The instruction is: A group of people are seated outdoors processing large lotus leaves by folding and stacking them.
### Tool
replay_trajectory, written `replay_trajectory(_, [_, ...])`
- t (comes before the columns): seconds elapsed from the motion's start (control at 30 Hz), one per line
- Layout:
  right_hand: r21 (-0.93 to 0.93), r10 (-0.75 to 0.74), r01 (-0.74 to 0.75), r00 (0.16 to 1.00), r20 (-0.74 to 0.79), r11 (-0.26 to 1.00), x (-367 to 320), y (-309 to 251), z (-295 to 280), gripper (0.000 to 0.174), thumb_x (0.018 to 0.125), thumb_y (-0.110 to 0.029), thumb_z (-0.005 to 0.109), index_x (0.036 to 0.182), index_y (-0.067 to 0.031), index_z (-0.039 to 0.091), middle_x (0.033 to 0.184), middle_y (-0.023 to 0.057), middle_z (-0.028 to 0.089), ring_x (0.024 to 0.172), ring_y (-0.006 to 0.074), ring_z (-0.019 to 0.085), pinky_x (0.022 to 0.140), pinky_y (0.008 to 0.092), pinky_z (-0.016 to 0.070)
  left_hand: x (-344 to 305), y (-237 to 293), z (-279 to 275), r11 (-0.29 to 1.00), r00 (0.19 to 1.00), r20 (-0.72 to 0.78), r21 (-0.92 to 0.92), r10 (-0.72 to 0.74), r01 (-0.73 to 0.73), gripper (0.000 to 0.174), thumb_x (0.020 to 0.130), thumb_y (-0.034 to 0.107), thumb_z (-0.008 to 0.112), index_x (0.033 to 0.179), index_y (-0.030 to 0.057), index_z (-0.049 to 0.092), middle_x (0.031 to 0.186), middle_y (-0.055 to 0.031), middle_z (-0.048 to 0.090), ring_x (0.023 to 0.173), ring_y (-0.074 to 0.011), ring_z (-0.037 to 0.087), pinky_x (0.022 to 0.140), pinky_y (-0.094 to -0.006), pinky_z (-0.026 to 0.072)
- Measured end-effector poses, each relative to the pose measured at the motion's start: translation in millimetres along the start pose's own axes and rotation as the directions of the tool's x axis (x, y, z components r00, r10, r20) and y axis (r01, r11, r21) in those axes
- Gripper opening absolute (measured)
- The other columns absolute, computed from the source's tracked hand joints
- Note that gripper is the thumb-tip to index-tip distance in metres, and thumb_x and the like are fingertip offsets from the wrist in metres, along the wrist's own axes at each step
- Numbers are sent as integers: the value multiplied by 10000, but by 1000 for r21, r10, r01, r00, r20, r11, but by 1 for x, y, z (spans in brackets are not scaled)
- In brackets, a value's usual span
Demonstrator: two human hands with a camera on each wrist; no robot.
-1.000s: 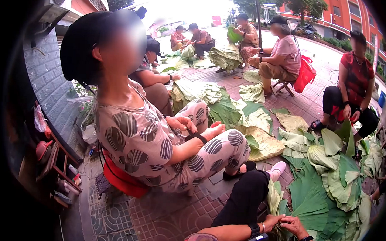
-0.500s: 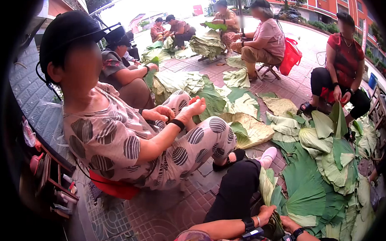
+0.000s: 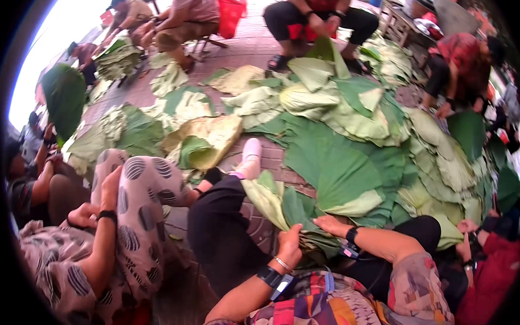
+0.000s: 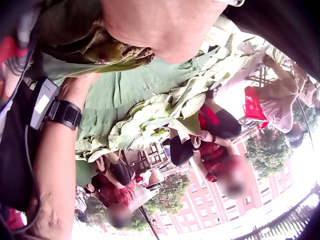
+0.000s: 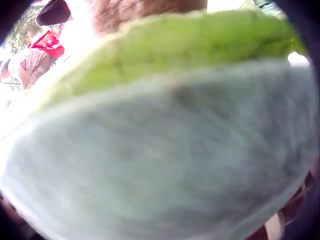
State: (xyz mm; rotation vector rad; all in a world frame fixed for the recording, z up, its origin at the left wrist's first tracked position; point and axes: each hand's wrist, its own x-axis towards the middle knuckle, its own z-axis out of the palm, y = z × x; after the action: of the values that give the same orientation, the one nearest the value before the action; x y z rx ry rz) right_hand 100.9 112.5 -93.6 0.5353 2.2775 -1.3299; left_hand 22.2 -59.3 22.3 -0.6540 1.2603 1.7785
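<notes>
A bundle of folded green lotus leaves lies across my lap, over my black trouser leg. My left hand grips the bundle's gathered lower end, fingers curled round it. My right hand, with a black watch on its wrist, rests on top of the bundle with the fingers stretched along the leaves. In the left wrist view the left hand fills the top, over the bundle's crumpled leaf ends, and the right wrist's watch shows beside them. A blurred leaf covers the right wrist view.
A wide spread of lotus leaves covers the brick paving ahead. A person in spotted clothes sits close at my left, another in red at my right. More people sit beyond the leaves, by a red bag.
The head view has swung down and to the right, from the seated neighbour to my lap and the leaf pile. Both hands stay on the leaf bundle.
</notes>
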Motion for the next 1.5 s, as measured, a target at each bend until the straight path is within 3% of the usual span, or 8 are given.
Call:
replay_trajectory(0.13, [-251, -91, -9, 918, -385, 968, 4, 27, 2, 322, 784, -305, 510, 890, -3, 547, 841, 198, 562, 865, 369, 532, 767, 429, 424, 4, -3, -1, 999, 999, 28, 12, 41, -41, 193, 749, 70, 569, 897, -49, 531, 800, -118, 591, 674, -230, 584, 626, -356, 493])
replay_trajectory(0.3, [-436, 40, -136, 974, -221, 890, 11, 38, -15, 341, 770, -304, 563, 1027, -81, 538, 1151, 173, 390, 1050, 350, 400, 819, 450, 392, -2, 0, 3, 999, 999, 23, 2, 38, -38, 214, 733, 50, 577, 910, -57, 523, 813, -108, 579, 682, -219, 576, 616, -346, 487])
replay_trajectory(0.73, [-527, -77, -98, 950, -301, 844, 17, 52, -28, 247, 651, -95, 555, 889, -33, 573, 860, 189, 591, 859, 353, 556, 782, 392, 440, 0, -1, 3, 997, 998, 19, 36, 67, -68, 166, 735, 79, 592, 829, -49, 544, 772, -93, 582, 649, -202, 564, 615, -323, 467])
replay_trajectory(0.87, [-321, -135, -110, 745, -653, 941, 22, 52, -80, 272, 679, -179, 555, 924, -81, 620, 904, 173, 603, 847, 334, 568, 736, 402, 460, 10, -4, -3, 998, 999, 30, 40, 43, -44, 268, 710, 52, 598, 925, -78, 505, 836, -122, 562, 690, -222, 565, 607, -346, 483])
replay_trajectory(1.13, [-237, -100, -148, 608, -788, 960, -33, -49, -201, 265, 707, -312, 588, 882, -118, 635, 811, 117, 615, 766, 302, 575, 654, 389, 445, 21, -8, -6, 998, 998, 35, 38, 46, -48, 250, 710, 81, 610, 878, -71, 506, 789, -116, 561, 648, -208, 558, 569, -339, 470])
replay_trajectory(1.2, [-460, -385, -123, 384, -839, 880, -42, -67, -212, 254, 740, -310, 563, 863, -98, 628, 767, 120, 601, 713, 292, 570, 619, 384, 429, 24, -9, -6, 998, 998, 41, 37, 43, -45, 246, 712, 85, 610, 873, -70, 507, 779, -114, 561, 641, -208, 556, 567, -337, 470])
replay_trajectory(1.4, [-235, -404, 373, 483, -777, 898, -79, -154, -164, 191, 772, -136, 537, 936, -48, 577, 768, 149, 594, 717, 297, 580, 629, 315, 451, 24, -6, -5, 999, 994, 108, 25, 28, -31, 220, 720, 97, 601, 848, -60, 516, 751, -107, 561, 624, -213, 558, 555, -339, 469])
replay_trajectory(1.5, [-262, -507, 435, 700, -503, 861, -71, -146, -109, 254, 750, -116, 520, 994, -54, 552, 824, 159, 602, 766, 300, 593, 676, 342, 467, 26, -5, -6, 999, 991, 131, 16, 28, -31, 196, 726, 98, 594, 831, -52, 523, 740, -103, 563, 618, -212, 560, 551, -341, 469])
